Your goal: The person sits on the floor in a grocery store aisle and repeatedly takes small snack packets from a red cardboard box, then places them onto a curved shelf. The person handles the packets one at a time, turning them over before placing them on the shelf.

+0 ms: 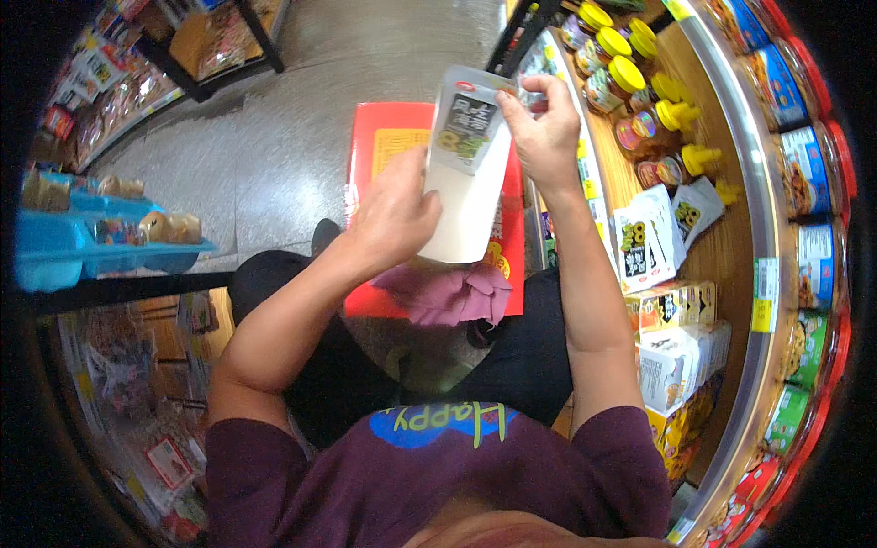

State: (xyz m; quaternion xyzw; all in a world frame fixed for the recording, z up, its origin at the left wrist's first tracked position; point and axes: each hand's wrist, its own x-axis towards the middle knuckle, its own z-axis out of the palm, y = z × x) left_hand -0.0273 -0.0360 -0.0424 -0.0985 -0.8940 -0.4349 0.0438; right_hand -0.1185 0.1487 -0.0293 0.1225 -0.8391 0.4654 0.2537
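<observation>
My left hand grips the left edge of a white, glossy food pouch that bears dark and green print. The thumb and fingers of my right hand pinch its upper right corner. The pouch is held above a red box with a yellow panel, which stands on the floor between my knees. A crumpled pink cloth lies on the near part of the box, just below the pouch. Similar white pouches rest on the wooden shelf to my right.
Jars with yellow lids, yellow-topped bottles and boxed packets line the right shelf. Red-lidded tubs stand beyond its edge. A blue plastic tray sits at left, and packaged goods fill the shelf at upper left.
</observation>
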